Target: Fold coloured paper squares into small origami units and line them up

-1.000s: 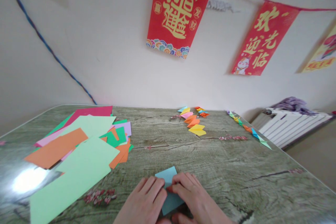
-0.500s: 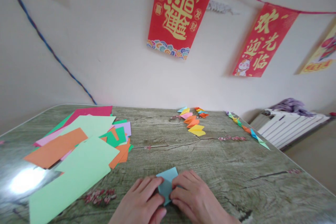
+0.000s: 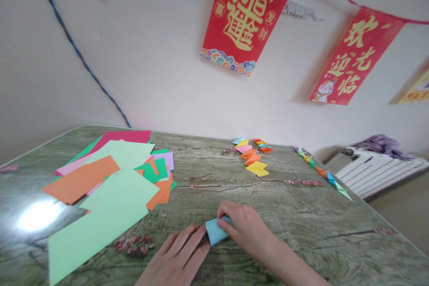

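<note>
A small piece of folded light blue paper (image 3: 216, 231) lies on the table near its front, between my hands. My right hand (image 3: 246, 228) is closed on the paper's right end, with thumb and fingers pinching it. My left hand (image 3: 179, 252) lies flat on the table with its fingers stretched out. Its fingertips come up to the paper's left edge; whether they press on it I cannot tell. The paper's far right end is hidden under my right fingers.
Loose sheets of coloured paper (image 3: 103, 205) are piled on the left of the wood-patterned table (image 3: 208, 196). Folded paper pieces (image 3: 252, 156) stand in rows at the back, and a paper chain (image 3: 323, 172) runs along the right edge. A white radiator (image 3: 378, 170) is beyond.
The blue paper has turned and now shows as a narrower strip. My right hand has lifted into a pinch on its right end, while my left fingers have straightened out.
</note>
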A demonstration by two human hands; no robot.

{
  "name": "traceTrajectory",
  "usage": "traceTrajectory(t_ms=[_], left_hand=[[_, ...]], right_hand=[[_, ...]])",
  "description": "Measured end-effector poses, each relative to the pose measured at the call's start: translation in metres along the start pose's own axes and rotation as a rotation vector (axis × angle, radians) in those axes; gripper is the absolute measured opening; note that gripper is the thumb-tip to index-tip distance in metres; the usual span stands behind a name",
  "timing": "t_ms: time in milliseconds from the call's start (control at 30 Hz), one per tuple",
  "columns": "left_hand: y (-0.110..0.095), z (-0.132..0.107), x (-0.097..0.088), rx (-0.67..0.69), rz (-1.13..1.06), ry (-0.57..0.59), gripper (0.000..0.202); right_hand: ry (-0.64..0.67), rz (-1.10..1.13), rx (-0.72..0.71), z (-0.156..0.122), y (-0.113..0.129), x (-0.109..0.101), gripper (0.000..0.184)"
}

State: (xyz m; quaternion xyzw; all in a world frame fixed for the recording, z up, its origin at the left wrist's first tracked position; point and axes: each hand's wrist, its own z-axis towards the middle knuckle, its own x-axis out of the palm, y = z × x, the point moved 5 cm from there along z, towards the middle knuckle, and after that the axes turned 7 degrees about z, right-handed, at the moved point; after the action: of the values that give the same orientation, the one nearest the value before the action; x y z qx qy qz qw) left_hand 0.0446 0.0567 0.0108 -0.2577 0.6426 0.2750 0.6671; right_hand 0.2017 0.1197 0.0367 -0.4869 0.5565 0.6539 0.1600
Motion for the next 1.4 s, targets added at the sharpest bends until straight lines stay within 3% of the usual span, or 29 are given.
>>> traceTrajectory(t_ms=[267, 467, 700, 933, 1400], left_hand=[[-0.006, -0.003, 0.006, 0.019, 0.021, -0.069, 0.062], [-0.011, 0.004, 0.005, 0.044, 0.091, 0.032, 0.065], [-0.009, -0.001, 0.009, 0.017, -0.012, 0.017, 0.064], [-0.010, 0.006, 0.000, -0.001, -0.066, 0.171, 0.064], [-0.012, 0.009, -0.012, -0.016, -0.116, 0.223, 0.065]], right_hand=[[-0.026, -0.005, -0.052, -0.001, 0.000, 0.006, 0.010], [-0.064, -0.074, -0.076, -0.002, 0.000, 0.009, 0.010], [-0.085, -0.094, -0.093, 0.001, -0.002, 0.009, 0.009], [-0.090, -0.111, -0.096, 0.001, -0.002, 0.011, 0.009], [-0.078, -0.214, -0.064, 0.000, 0.001, 0.013, 0.007]])
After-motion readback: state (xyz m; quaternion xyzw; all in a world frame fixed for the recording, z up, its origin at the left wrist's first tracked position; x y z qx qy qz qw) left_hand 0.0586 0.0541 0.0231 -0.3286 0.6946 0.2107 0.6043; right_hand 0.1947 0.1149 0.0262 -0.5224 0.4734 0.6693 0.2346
